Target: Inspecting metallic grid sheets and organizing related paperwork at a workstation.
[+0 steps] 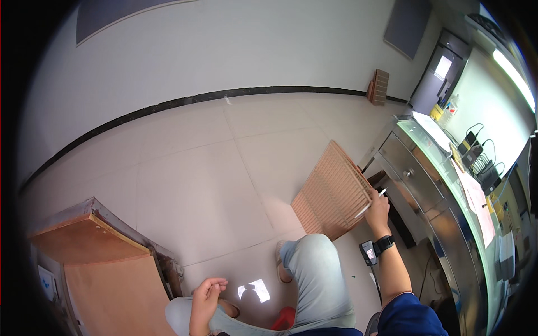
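My right hand (379, 211) is closed around a slim white pen-like stick (363, 213), which slants across the fingers. That hand is at the upper right edge of a brown slatted panel (330, 193), which stands tilted on the floor beside the desk; whether the fingers also grip the panel's edge I cannot tell. My left hand (207, 299) hovers near my left knee, fingers loosely stretched and thumb close to them, with nothing visible in it.
A glass-topped desk (428, 162) with drawers, papers, cables and black devices runs along the right. At lower left stands a wooden cabinet (92, 238). More brown panels (378, 88) lean by the far wall. Something red (284, 318) shows between my legs.
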A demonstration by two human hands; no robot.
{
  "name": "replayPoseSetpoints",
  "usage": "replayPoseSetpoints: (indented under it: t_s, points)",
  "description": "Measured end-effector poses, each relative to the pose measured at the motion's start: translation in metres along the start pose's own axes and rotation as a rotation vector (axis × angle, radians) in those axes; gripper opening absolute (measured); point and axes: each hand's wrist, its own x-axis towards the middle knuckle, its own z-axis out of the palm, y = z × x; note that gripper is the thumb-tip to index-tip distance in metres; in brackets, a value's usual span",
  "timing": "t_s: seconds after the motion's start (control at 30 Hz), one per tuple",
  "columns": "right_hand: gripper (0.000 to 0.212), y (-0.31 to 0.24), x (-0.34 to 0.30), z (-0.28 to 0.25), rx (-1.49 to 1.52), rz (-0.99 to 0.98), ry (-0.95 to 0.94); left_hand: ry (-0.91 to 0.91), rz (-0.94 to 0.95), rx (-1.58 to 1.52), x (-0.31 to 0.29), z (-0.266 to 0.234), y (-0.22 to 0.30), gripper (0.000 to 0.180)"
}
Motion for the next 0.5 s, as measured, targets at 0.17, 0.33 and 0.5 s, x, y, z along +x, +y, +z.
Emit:
replayPoseSetpoints:
  t_s: [0.17, 0.33, 0.5]
  points:
    - [0.032, -0.030, -0.006, 0.001, 0.414, 0.029, -0.231, -0.006, -0.008, 0.010, 0.000, 0.001, -0.002, 0.017]
    - [0.013, -0.051, -0.021, -0.014, 0.411, -0.104, -0.487, -0.024, 0.003, 0.056, 0.002, -0.002, -0.011, 0.018]
    - [0.022, -0.058, -0.060, -0.057, 0.449, -0.230, -0.632, -0.017, 0.000, 0.068, 0.001, 0.001, -0.006, 0.018]
